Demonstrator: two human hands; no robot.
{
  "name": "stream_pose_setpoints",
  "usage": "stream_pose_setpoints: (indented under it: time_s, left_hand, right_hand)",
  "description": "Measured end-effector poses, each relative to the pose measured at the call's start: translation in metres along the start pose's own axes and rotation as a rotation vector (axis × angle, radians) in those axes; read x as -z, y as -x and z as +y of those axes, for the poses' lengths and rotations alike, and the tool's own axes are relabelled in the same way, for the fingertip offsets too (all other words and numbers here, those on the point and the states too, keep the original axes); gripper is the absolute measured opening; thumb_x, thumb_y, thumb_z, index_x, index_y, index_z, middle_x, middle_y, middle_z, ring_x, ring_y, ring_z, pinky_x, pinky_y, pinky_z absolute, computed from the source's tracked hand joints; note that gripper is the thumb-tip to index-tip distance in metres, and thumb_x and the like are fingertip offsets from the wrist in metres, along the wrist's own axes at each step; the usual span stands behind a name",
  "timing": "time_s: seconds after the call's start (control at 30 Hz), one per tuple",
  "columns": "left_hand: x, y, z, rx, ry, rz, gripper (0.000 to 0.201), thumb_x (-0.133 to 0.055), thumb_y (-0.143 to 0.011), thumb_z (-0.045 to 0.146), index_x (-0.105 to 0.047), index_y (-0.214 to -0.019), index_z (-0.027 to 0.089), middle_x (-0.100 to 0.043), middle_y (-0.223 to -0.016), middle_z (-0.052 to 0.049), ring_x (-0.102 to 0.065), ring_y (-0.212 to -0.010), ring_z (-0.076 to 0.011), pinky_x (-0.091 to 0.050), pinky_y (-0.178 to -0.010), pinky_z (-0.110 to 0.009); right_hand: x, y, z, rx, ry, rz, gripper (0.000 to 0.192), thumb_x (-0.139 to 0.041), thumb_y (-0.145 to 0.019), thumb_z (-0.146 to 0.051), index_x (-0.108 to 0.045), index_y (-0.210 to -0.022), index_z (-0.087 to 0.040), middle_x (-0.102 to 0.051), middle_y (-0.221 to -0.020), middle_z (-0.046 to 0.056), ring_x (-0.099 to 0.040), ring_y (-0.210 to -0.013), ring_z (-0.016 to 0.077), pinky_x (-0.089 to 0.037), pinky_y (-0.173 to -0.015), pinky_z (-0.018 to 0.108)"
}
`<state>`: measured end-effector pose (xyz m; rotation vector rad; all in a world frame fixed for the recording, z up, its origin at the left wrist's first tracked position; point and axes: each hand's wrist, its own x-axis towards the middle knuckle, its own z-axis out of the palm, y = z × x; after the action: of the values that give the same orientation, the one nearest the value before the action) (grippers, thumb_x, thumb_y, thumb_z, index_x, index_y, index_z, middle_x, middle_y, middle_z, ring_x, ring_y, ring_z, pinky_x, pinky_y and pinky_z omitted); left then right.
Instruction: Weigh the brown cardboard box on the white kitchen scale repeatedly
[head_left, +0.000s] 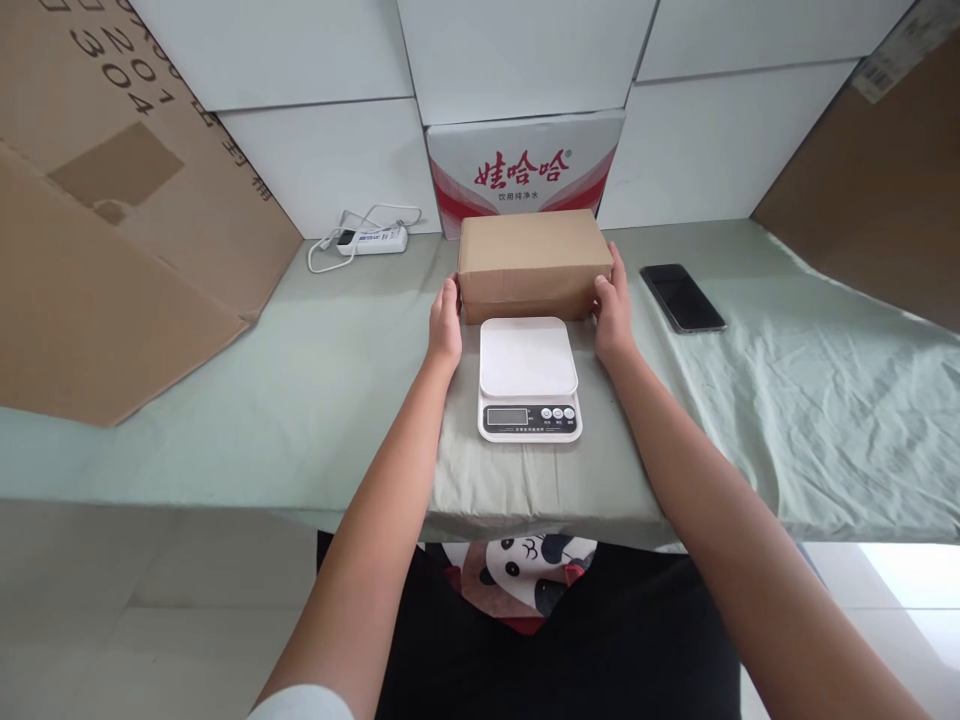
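Note:
A closed brown cardboard box [534,262] rests on the green cloth just behind a white digital kitchen scale [529,378]. My left hand [445,325] presses flat against the box's left end and my right hand [613,315] against its right end, so both hands grip the box between them. The scale's platform is bare and its display sits at the near edge, facing me.
A black phone [682,297] lies face up to the right of the box. A white power strip [371,240] with its cord sits at the back left. A red-and-white carton [525,165] stands behind the box. Large cardboard sheets [112,220] lean at both sides.

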<state>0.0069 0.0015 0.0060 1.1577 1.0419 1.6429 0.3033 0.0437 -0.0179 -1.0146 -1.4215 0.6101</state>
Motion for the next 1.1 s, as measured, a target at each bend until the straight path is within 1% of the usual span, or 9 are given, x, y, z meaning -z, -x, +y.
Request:
stream_pose_setpoints:
  time_s: [0.13,0.3,0.47,0.53,0.63,0.73,0.87,0.97,1.1]
  left_hand:
    - [0.000,0.002,-0.001,0.001,-0.003,-0.026,0.091,-0.055,-0.091,0.105,-0.083,-0.133,0.029,-0.081,-0.157,-0.013,-0.061,-0.168,-0.0380,-0.051,-0.139,-0.050]
    - [0.002,0.001,-0.005,0.042,-0.001,-0.045,0.090,-0.052,-0.093,0.104,-0.084,-0.128,0.027,-0.087,-0.142,-0.015,-0.068,-0.161,-0.0393,-0.054,-0.136,-0.053]
    - [-0.003,0.003,0.005,-0.016,0.004,-0.024,0.090,-0.062,-0.090,0.103,-0.082,-0.134,0.027,-0.082,-0.153,-0.014,-0.061,-0.167,-0.0386,-0.047,-0.142,-0.054]
    - [-0.005,0.005,0.011,-0.058,-0.011,-0.004,0.093,-0.063,-0.088,0.103,-0.080,-0.138,0.026,-0.078,-0.160,-0.016,-0.057,-0.171,-0.0384,-0.042,-0.145,-0.054]
    - [-0.006,0.013,0.021,-0.119,-0.041,-0.004,0.096,-0.062,-0.089,0.103,-0.078,-0.145,0.027,-0.075,-0.164,-0.016,-0.055,-0.172,-0.0381,-0.043,-0.144,-0.052]
    - [-0.002,0.032,0.034,-0.182,-0.075,-0.017,0.090,-0.060,-0.093,0.100,-0.076,-0.146,0.028,-0.078,-0.157,-0.016,-0.063,-0.164,-0.0366,-0.048,-0.137,-0.049]
    - [0.009,0.073,0.049,-0.210,-0.089,-0.016,0.076,-0.058,-0.101,0.092,-0.076,-0.142,0.030,-0.079,-0.150,-0.015,-0.070,-0.153,-0.0352,-0.054,-0.129,-0.047]
    - [0.016,0.104,0.055,-0.212,-0.073,-0.039,0.071,-0.056,-0.103,0.088,-0.074,-0.141,0.030,-0.078,-0.153,-0.015,-0.068,-0.155,-0.0363,-0.055,-0.129,-0.050]
    - [0.019,0.130,0.057,-0.166,-0.076,-0.077,0.070,-0.058,-0.102,0.088,-0.074,-0.140,0.031,-0.079,-0.153,-0.016,-0.070,-0.154,-0.0384,-0.057,-0.128,-0.053]
  right_hand:
    - [0.000,0.000,-0.003,0.009,0.010,-0.003,0.098,-0.051,-0.093,-0.093,-0.044,-0.179,-0.045,-0.063,-0.176,0.004,-0.052,-0.169,0.0351,-0.048,-0.140,0.065]
    - [0.000,-0.001,-0.002,0.013,0.023,-0.007,0.097,-0.050,-0.093,-0.094,-0.048,-0.177,-0.044,-0.056,-0.183,0.003,-0.051,-0.172,0.0382,-0.046,-0.141,0.068]
    - [-0.005,0.002,-0.010,0.032,-0.015,0.026,0.108,-0.048,-0.092,-0.098,-0.035,-0.184,-0.042,-0.049,-0.189,0.004,-0.046,-0.177,0.0396,-0.039,-0.147,0.072]
    - [-0.007,0.004,-0.021,0.088,-0.016,0.064,0.108,-0.044,-0.093,-0.098,-0.032,-0.185,-0.042,-0.043,-0.192,0.003,-0.037,-0.183,0.0390,-0.034,-0.150,0.071]
    - [-0.006,0.012,-0.044,0.169,0.004,0.106,0.105,-0.048,-0.095,-0.096,-0.033,-0.185,-0.043,-0.036,-0.196,0.000,-0.027,-0.188,0.0372,-0.025,-0.155,0.067]
    - [0.000,0.026,-0.070,0.213,0.057,0.086,0.101,-0.048,-0.098,-0.095,-0.034,-0.184,-0.044,-0.040,-0.195,0.001,-0.029,-0.187,0.0372,-0.023,-0.155,0.068]
    - [0.015,0.060,-0.094,0.252,0.083,0.057,0.098,-0.053,-0.101,-0.090,-0.036,-0.184,-0.042,-0.049,-0.190,0.006,-0.039,-0.183,0.0407,-0.032,-0.151,0.072]
    - [0.031,0.089,-0.097,0.304,0.053,0.043,0.090,-0.060,-0.102,-0.082,-0.040,-0.182,-0.047,-0.052,-0.188,0.005,-0.048,-0.177,0.0429,-0.038,-0.147,0.077]
    - [0.046,0.118,-0.096,0.280,0.073,0.086,0.085,-0.062,-0.101,-0.079,-0.044,-0.179,-0.051,-0.054,-0.187,0.002,-0.050,-0.175,0.0445,-0.040,-0.144,0.081]
